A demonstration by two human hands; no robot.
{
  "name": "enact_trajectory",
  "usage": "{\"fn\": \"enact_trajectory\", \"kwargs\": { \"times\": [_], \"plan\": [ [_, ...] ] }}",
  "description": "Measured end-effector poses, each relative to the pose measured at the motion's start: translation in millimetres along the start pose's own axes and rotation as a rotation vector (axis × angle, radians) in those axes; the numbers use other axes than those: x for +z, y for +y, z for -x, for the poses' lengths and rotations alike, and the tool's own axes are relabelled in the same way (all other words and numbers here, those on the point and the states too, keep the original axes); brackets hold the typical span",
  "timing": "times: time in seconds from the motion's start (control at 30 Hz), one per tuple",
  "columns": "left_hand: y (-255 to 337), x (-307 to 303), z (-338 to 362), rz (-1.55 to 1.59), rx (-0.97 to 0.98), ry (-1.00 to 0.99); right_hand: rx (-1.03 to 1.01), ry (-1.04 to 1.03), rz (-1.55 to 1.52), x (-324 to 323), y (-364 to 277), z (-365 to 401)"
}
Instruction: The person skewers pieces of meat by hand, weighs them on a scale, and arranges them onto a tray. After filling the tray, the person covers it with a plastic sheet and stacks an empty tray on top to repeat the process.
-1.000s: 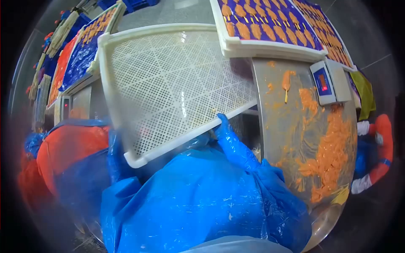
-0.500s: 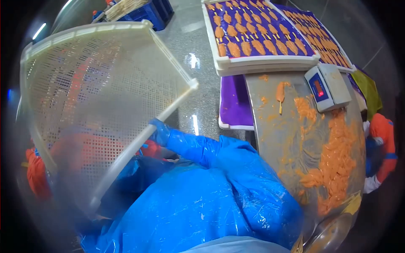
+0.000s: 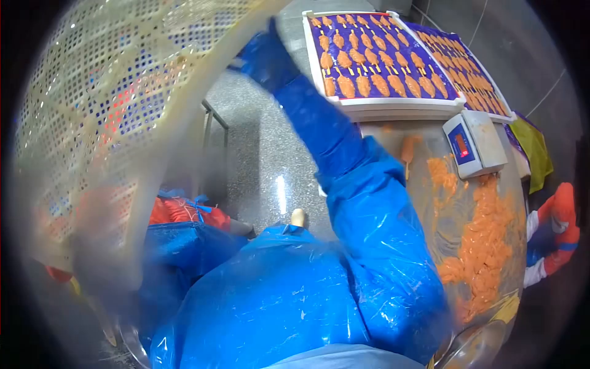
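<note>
My right hand [image 3: 264,60], in a blue glove, grips the rim of a white perforated crate [image 3: 104,92] at the upper left. The crate is tilted and close to the camera, blurred in its lower part. My left hand does not show; the crate and blur cover the left side. Right of my raised sleeve, a steel table [image 3: 445,227] carries a spread of orange meat pieces [image 3: 485,246] and one skewered piece [image 3: 408,150]. Beyond it, a white-rimmed tray [image 3: 399,109] holds rows of skewered orange pieces on a purple sheet.
A scale [image 3: 476,144] stands at the table's far end, beside a second filled tray [image 3: 470,64]. A co-worker's red sleeve [image 3: 562,227] is at the right edge; another person in red and blue [image 3: 184,212] is at the left. A metal frame [image 3: 215,120] stands behind the crate.
The crate has risen and come nearer the camera, its rim now at the top. My right arm has stretched upward with it, uncovering more floor and covering part of the table's left edge.
</note>
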State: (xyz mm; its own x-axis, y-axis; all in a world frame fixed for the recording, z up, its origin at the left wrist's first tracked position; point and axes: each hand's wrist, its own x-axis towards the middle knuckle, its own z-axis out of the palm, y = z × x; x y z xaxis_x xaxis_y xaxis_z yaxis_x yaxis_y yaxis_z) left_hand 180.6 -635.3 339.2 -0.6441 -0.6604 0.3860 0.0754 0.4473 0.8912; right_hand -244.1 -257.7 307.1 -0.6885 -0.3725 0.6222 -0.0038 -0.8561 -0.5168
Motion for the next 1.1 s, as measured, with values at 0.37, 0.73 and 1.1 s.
{"fn": "enact_trajectory", "kwargs": {
  "times": [0.37,0.73,1.1],
  "plan": [
    [-111,275,-164,0.403,-0.019,-0.451,-0.242,0.644,0.017,-109,-148,182],
    [-104,865,-428,0.382,0.344,-0.705,-0.501,0.924,-0.075,-170,-43,229],
    [25,1057,-358,0.032,0.463,-1.326,-1.101,0.759,-1.921,-84,-16,158]
  ]
}}
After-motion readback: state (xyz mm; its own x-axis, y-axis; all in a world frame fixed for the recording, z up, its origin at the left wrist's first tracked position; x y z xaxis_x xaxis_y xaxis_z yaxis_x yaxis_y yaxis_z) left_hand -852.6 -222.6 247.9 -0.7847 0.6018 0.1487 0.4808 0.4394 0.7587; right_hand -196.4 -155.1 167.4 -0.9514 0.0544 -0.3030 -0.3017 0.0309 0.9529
